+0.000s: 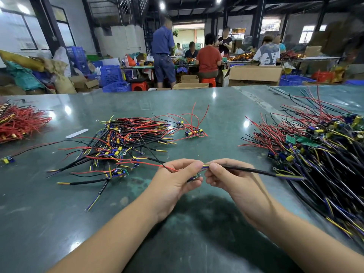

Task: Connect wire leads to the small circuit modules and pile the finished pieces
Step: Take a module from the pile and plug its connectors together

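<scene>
Left hand (pixel 178 179): fingers curled round a small circuit module (pixel 195 177), pinching it between thumb and forefinger; judged to steady the board so the lead can be seated.
Right hand (pixel 229 174): thumb and forefinger pinch the near end of a black sleeved lead (pixel 250 170), right at its yellow and purple tips, presumably for fine control at the joint.
Module in hand: one, held just above the green table (pixel 197 107), in front of the person; red and black wires trail leftward from it.
Joint: where the fingertips of both hands meet; whether the lead is already seated cannot be told, since fingers cover it.
Centre pile (pixel 118 142): one heap of wired modules, within the left hand's reach, probably the finished stack; pieces too tangled to count.
Right pile (pixel 315 146): one larger heap, apparently stock.
Small cluster (pixel 194 133): one, beyond the centre pile.
Stray module (pixel 7 160): one, at the left edge.
Red wire bundle (pixel 19 123): one, far left.
</scene>
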A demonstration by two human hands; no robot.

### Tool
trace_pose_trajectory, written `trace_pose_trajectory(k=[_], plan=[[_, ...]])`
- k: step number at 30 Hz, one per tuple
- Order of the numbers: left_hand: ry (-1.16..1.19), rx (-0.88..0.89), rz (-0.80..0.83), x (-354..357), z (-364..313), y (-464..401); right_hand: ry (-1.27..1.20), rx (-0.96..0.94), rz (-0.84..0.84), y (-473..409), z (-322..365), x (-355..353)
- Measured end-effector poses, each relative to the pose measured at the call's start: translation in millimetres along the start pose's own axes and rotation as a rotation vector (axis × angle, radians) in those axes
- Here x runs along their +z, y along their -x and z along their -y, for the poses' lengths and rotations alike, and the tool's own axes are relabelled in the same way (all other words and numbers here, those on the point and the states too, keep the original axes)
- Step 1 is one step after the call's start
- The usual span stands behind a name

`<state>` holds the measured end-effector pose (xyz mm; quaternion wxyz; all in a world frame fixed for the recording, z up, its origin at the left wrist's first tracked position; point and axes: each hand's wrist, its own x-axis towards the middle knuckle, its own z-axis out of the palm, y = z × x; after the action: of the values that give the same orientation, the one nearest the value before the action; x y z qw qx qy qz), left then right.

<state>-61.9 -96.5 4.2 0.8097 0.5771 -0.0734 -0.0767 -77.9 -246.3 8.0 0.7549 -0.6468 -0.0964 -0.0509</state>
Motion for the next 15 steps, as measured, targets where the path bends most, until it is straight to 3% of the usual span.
trace_pose_trajectory(k=[6, 10, 15], plan=[[-0.067, 0.062, 0.067, -5.5, -3.0, -0.4, -0.067, 0.081, -0.013, -0.4, 4.0, -3.0], [-0.087, 0.083, 0.098, -7.7, -6.2, 0.2, -0.221, 0.22, 0.098, -0.2, 7.8, -8.8], [-0.1, 0.112, 0.121, -8.7, -9.0, 1.0, -0.229, 0.228, 0.261, -0.1, 10.1, -15.2]])
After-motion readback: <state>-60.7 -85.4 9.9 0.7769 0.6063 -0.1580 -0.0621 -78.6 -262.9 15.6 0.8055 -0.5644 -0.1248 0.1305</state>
